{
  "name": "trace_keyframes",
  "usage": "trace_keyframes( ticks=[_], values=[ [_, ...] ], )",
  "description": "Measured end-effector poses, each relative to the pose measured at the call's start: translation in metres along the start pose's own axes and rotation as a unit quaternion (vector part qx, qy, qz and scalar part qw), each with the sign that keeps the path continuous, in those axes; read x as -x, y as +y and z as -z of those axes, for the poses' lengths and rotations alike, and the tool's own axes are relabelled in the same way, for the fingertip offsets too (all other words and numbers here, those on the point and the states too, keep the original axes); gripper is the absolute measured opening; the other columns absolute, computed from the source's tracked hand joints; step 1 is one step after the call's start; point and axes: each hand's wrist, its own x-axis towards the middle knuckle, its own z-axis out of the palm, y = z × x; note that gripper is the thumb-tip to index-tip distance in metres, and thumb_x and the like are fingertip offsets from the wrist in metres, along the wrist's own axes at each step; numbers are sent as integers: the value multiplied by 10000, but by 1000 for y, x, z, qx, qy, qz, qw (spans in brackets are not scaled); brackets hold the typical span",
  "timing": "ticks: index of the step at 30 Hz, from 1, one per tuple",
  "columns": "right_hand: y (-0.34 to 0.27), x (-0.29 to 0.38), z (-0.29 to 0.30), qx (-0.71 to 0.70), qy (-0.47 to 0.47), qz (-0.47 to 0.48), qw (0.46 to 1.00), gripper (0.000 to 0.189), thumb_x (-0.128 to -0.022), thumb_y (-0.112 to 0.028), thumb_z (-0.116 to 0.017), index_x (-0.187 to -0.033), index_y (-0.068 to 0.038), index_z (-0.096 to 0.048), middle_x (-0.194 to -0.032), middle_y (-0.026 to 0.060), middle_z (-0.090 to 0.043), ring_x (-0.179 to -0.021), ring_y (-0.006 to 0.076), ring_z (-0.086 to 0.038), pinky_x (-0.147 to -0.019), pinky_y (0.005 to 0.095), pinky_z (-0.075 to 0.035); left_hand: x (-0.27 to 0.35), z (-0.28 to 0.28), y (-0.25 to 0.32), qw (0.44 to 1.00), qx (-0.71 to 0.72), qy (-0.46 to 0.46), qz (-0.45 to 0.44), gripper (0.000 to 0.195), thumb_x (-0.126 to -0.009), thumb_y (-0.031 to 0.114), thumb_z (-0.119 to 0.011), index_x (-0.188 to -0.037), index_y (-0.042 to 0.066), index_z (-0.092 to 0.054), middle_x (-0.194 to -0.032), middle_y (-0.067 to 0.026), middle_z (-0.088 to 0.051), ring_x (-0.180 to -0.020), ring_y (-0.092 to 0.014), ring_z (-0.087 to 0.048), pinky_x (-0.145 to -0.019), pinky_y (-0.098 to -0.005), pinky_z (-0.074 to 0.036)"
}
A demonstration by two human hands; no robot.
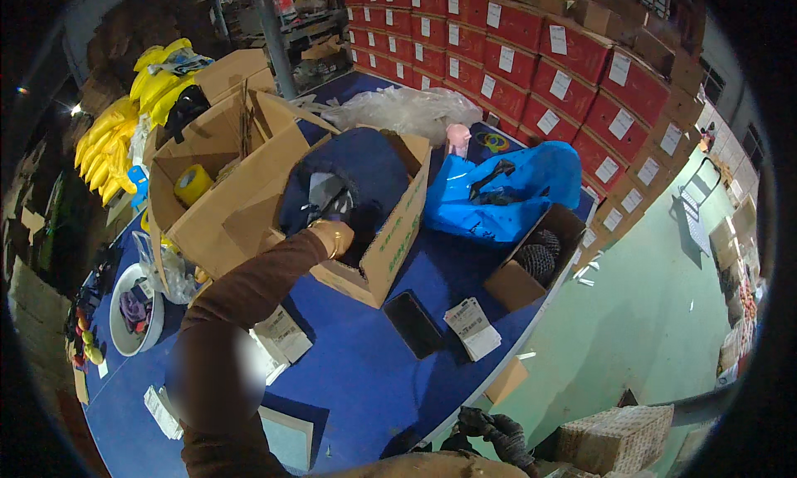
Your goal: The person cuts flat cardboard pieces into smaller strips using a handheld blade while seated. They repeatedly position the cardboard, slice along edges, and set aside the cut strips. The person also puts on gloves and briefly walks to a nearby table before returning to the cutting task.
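Observation:
My left hand (pixel 334 236), in a brown sleeve with a gold-coloured bangle at the wrist, reaches into an open cardboard box (pixel 398 235). Dark navy fabric (pixel 380 160) fills much of this box and rises above its rim. A grey and black item (pixel 327 194) lies in the fabric just beyond my fingers. The fingertips are hidden, so whether they grip anything is unclear. My right hand is out of view. A black smartphone (pixel 413 324) and a stack of printed labels (pixel 472 328) lie on the blue table (pixel 367 384) nearby.
A larger open carton (pixel 230 216) holding a yellow tape roll (pixel 193 185) stands left of the box. A blue plastic bag (pixel 498 197) and a small box (pixel 517 285) are to the right. A white bowl (pixel 118 328) sits left. Stacked red cartons (pixel 510 54) line the back.

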Motion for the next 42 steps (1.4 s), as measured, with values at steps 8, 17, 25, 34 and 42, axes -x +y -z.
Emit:
trace_keyframes(
  ticks=[8, 17, 25, 34, 42],
  values=[
    [2, -1, 4, -13, -20, 50, 998, 300, -801, -225, -637, -995, -3, -585, -782, 42, -598, -681, 141, -526, -599, 292, -435, 19, 21, -34, 948, 76, 304, 47, 167, -672, -2, -522, -775, 37, -648, -786, -190, -614, -791, -345, -602, -714, -428, -487],
    [28, -9, 12, 29, -70, 114, 991, 294, -856, -238, -572, -1053, -21, -574, -943, 36, -629, -779, 141, -533, -638, 317, -421, 18, 22, -49, 872, 392, 281, 86, 217, -705, 19, -514, -865, 102, -633, -854, -168, -602, -815, -344, -589, -752, -404, -478],
    [33, -8, 11, 41, -47, 82, 995, 275, -846, -253, -590, -1010, -32, -592, -868, 60, -614, -720, 165, -520, -611, 344, -435, 70, 57, -34, 908, 268, 271, -175, 345, -690, 56, -589, -1034, 61, -599, -914, -142, -627, -838, -273, -606, -764, -358, -469],
    [-14, -1, -4, 80, -67, 48, 993, 298, -830, -287, -606, -1004, -45, -597, -864, 84, -612, -712, 190, -519, -639, 353, -440, 124, 26, -217, 651, 171, 638, 374, 236, -718, 75, -568, -948, 65, -624, -900, -134, -611, -871, -300, -586, -786, -380, -462],
    [-48, 15, -21, -70, -2, -100, 993, 313, -827, -191, -627, -1061, 10, -574, -971, 90, -620, -856, 144, -562, -757, 272, -459, 103, -142, -359, 841, 174, 230, 458, 432, -769, 189, -582, -1175, 57, -514, -1088, -174, -574, -1008, -337, -542, -861, -395, -430]
  ],
)
